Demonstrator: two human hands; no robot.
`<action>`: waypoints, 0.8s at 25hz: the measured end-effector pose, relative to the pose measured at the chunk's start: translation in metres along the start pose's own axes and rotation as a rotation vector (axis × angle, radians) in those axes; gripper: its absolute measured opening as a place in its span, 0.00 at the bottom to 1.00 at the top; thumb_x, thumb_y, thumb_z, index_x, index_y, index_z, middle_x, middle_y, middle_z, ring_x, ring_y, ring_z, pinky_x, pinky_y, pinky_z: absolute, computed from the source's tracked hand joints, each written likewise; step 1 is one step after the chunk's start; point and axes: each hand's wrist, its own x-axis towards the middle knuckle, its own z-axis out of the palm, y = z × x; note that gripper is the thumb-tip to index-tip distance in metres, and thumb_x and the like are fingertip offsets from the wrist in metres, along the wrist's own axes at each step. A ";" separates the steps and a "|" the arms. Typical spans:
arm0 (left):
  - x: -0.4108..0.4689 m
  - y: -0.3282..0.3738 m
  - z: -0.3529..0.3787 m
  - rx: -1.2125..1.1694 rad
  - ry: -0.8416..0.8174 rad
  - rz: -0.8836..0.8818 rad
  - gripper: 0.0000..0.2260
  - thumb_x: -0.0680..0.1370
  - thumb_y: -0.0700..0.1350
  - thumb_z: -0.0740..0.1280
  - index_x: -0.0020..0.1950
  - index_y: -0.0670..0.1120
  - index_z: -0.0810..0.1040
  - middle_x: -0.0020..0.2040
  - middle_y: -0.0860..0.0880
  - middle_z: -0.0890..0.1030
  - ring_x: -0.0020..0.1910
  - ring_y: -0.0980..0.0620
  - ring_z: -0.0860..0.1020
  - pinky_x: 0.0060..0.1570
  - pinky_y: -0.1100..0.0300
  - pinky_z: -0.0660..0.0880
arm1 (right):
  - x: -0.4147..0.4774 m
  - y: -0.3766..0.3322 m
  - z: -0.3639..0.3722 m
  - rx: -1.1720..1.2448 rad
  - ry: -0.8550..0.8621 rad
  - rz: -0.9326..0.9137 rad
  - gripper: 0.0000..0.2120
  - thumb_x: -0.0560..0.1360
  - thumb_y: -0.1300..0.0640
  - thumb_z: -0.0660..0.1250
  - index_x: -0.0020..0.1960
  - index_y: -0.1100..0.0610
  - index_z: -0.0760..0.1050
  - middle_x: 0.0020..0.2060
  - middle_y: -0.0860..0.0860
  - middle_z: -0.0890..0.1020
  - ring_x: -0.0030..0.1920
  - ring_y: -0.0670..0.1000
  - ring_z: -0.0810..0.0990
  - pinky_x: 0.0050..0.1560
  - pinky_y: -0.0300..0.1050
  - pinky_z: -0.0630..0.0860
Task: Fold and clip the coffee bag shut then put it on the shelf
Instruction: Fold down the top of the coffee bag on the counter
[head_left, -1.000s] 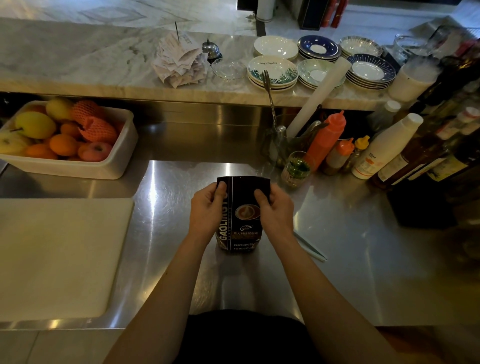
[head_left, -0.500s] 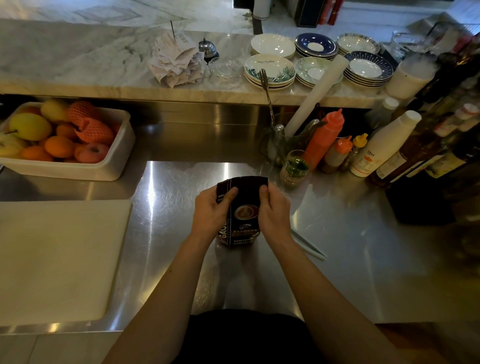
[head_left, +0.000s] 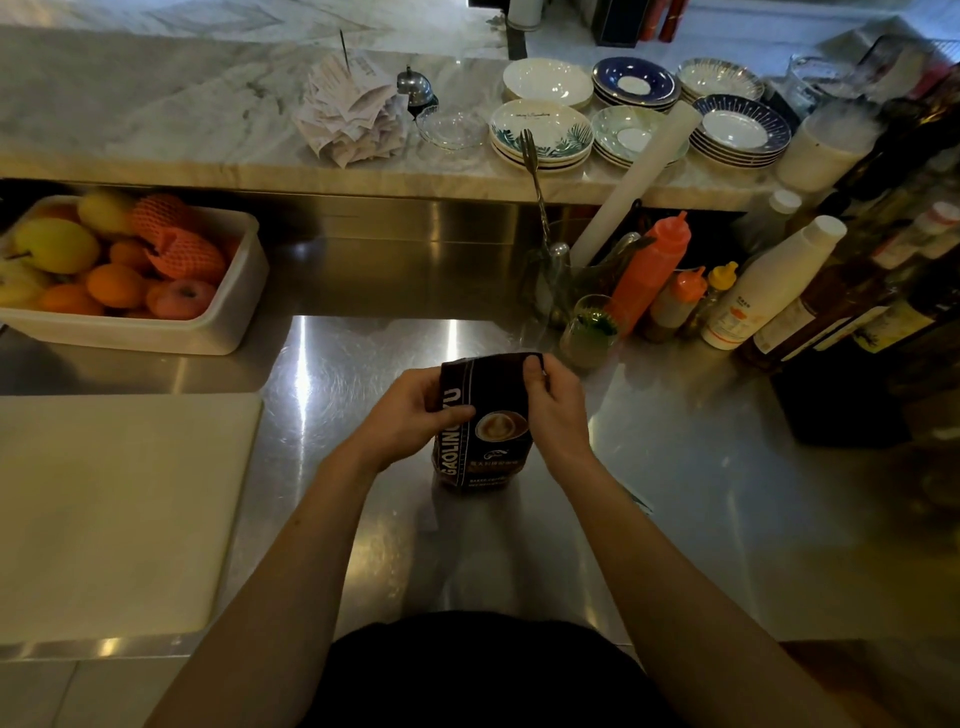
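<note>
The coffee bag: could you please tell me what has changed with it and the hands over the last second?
The top of the coffee bag has been folded down, so it stands shorter. The left hand slid lower, its thumb now across the bag's front; the right hand stayed pinching the top right corner. Both hands kept hold throughout. The bag remains upright on the steel counter; nothing else moved.

Dim, warm light; glare streaks on steel counter (head_left: 332, 364); edges bowed.

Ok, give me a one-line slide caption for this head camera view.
Both hands, left hand and right hand, fold the coffee bag top on the steel counter.
</note>
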 end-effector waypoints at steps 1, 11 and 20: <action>0.000 -0.001 -0.002 0.010 0.035 0.006 0.14 0.74 0.34 0.70 0.58 0.46 0.80 0.50 0.50 0.85 0.50 0.55 0.84 0.50 0.62 0.79 | 0.000 0.001 -0.005 0.059 -0.103 0.020 0.09 0.80 0.56 0.60 0.53 0.59 0.77 0.47 0.56 0.83 0.49 0.54 0.83 0.48 0.49 0.81; 0.001 -0.011 -0.015 0.122 0.047 0.045 0.17 0.77 0.34 0.59 0.48 0.51 0.85 0.46 0.58 0.86 0.53 0.57 0.82 0.54 0.67 0.77 | 0.011 0.011 -0.036 0.106 -0.288 0.010 0.15 0.75 0.74 0.59 0.40 0.59 0.79 0.48 0.64 0.82 0.46 0.51 0.83 0.53 0.42 0.81; 0.004 -0.012 -0.002 0.335 0.152 0.155 0.10 0.73 0.38 0.72 0.47 0.49 0.74 0.43 0.47 0.84 0.42 0.54 0.84 0.45 0.59 0.81 | 0.008 0.006 -0.023 -0.508 -0.298 -0.345 0.06 0.76 0.57 0.67 0.52 0.54 0.81 0.45 0.51 0.83 0.46 0.49 0.80 0.51 0.44 0.79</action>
